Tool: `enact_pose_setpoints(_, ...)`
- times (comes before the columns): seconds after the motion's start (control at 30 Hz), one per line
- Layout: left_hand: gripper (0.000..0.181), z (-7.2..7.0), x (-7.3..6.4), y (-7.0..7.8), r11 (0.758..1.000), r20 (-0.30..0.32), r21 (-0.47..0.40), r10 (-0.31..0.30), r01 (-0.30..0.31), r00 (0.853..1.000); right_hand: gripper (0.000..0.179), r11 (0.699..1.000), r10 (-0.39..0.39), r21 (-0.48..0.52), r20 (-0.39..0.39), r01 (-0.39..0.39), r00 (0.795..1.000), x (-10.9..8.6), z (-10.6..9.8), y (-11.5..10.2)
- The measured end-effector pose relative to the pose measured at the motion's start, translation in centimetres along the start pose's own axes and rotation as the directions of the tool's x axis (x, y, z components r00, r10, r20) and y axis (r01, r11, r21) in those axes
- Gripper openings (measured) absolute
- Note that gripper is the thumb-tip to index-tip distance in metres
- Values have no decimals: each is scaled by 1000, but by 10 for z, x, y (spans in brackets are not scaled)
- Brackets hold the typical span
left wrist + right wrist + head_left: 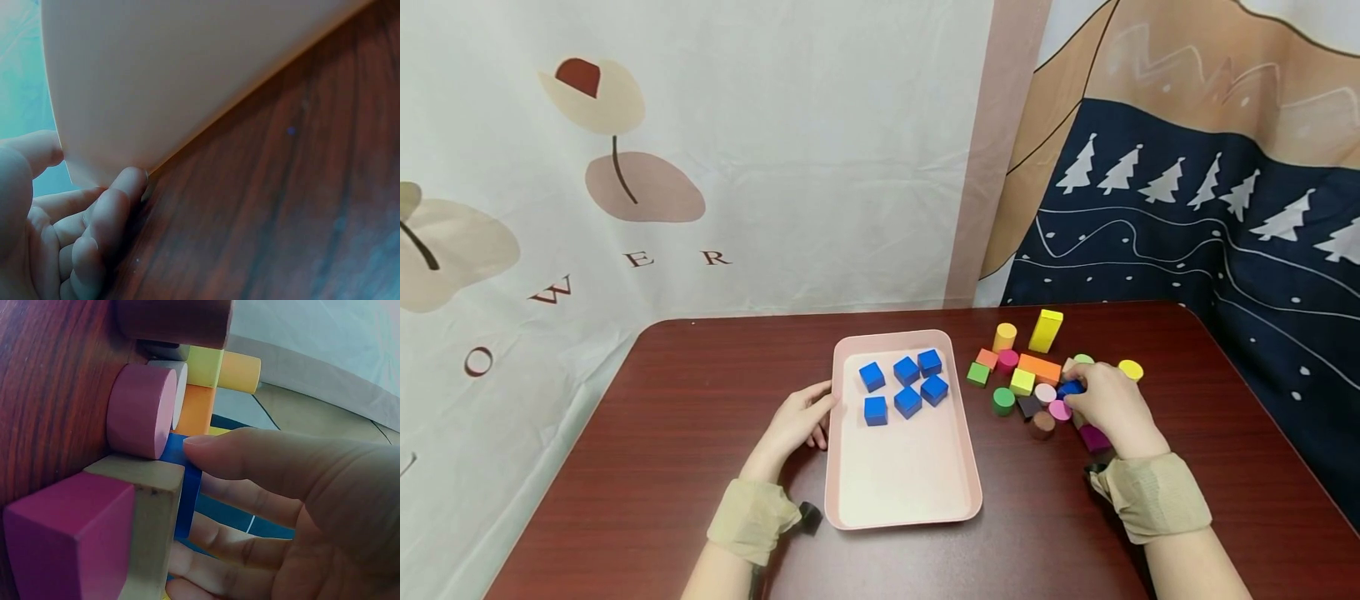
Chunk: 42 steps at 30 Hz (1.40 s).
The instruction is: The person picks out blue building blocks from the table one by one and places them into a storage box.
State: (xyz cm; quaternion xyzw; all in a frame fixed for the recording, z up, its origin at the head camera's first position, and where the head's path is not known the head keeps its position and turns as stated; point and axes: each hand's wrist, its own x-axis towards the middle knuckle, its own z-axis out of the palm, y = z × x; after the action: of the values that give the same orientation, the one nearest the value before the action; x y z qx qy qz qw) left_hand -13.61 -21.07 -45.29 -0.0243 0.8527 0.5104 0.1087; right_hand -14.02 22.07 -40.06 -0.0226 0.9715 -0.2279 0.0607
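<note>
My left hand [797,419] holds the left edge of a pink tray [852,517]; in the left wrist view the thumb lies against one side of its rim and the curled fingers against the other. Several blue cubes [876,411] sit in the upper half of the tray. Among the loose blocks on the right, my right hand [1108,404] pinches a blue block [185,487] between thumb and fingers. Close around that block stand a pink cylinder [140,412], a plain wooden block [153,512] and a magenta block [69,537].
Right of the tray lie mixed blocks, among them an orange block [1039,368], a green cylinder [1003,402] and a brown cylinder [1042,426]. A tall yellow block [1046,331] stands behind them. The dark red table [700,467] ends at a printed cloth [820,167].
</note>
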Motion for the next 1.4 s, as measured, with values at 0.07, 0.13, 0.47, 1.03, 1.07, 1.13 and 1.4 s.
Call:
enact_pose_setpoints(0.07,49,0,0,0,1000,-2,-1,2,-2,1000,31,1000,2,1,2,-2,1000,0,0,-1)
enact_pose_setpoints(0.13,49,0,0,0,1000,-2,-2,4,-4,1000,31,1000,2,-1,1,-2,1000,0,-1,-1)
enact_pose_setpoints(0.47,50,0,0,0,1000,6,-20,6,-6,1000,31,1000,9,-13,-12,-9,1000,-4,-5,-7)
enact_pose_setpoints(1.03,50,0,-1,1,1000,4,-11,7,-7,1000,32,1000,10,-4,-51,-10,999,-13,-14,-22)
enact_pose_setpoints(1.07,50,0,-1,1,1000,4,-10,7,-7,1000,32,1000,11,-2,-52,-11,999,-13,-15,-23)
enact_pose_setpoints(1.13,50,0,-1,1,1000,3,-7,5,-5,1000,33,1000,10,0,-55,-10,998,-14,-16,-25)
enact_pose_setpoints(1.4,50,0,0,2,1000,4,-13,-14,14,1000,34,1000,-23,-7,-85,22,996,-16,-20,-32)
